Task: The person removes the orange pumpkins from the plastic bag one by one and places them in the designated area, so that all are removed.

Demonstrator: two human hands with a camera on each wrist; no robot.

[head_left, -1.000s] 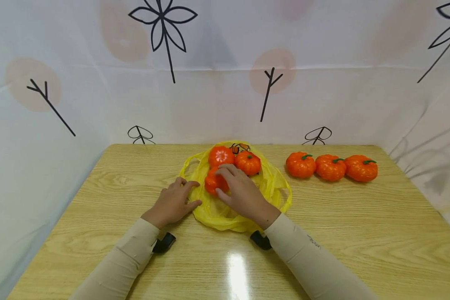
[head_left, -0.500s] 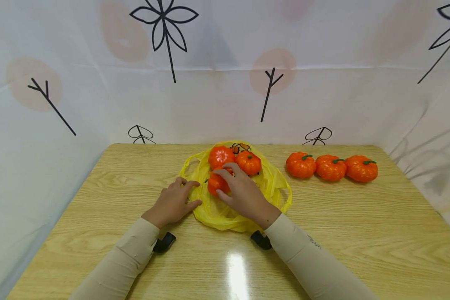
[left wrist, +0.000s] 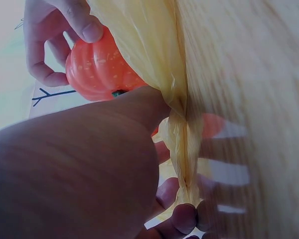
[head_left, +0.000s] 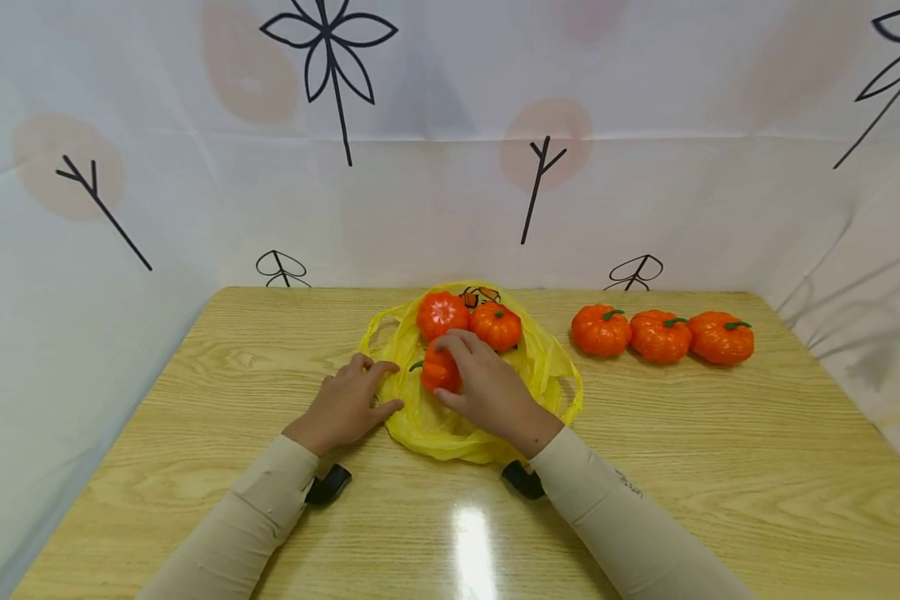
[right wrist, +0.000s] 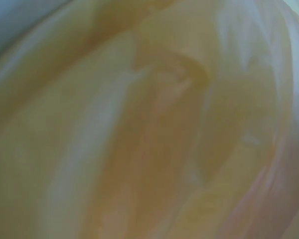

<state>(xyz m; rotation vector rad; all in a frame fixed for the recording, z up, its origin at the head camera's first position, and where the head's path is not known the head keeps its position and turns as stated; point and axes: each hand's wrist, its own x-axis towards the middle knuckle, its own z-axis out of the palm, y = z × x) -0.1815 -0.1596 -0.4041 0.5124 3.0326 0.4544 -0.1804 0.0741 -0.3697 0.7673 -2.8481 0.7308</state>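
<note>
In the head view, my right hand (head_left: 490, 390) holds a small orange toy pumpkin (head_left: 439, 369) over a spread yellow plastic bag (head_left: 435, 435). Its green stem points left, and fingers and thumb curve round its right side. The left wrist view also shows this pumpkin (left wrist: 102, 64) in the fingers. My left hand (head_left: 345, 404) rests at the bag's left edge, thumb and fingers spread, fingertips on the plastic by the tabletop. Two more pumpkins lie in the bag: one shows a pale star-shaped mark (head_left: 443, 315), the other a stem (head_left: 496, 326). Blurred yellow plastic (right wrist: 139, 124) fills the right wrist view.
Three orange pumpkins stand in a row at the right: a left one (head_left: 601, 331), a middle one (head_left: 660, 337) and a right one (head_left: 722, 338). The wooden table (head_left: 645, 433) ends at a patterned white cloth (head_left: 435, 208) behind.
The held pumpkin has shifted slightly right and turned, so its stem now shows on the left. My right fingers have closed in on it a little. The left hand stays put.
</note>
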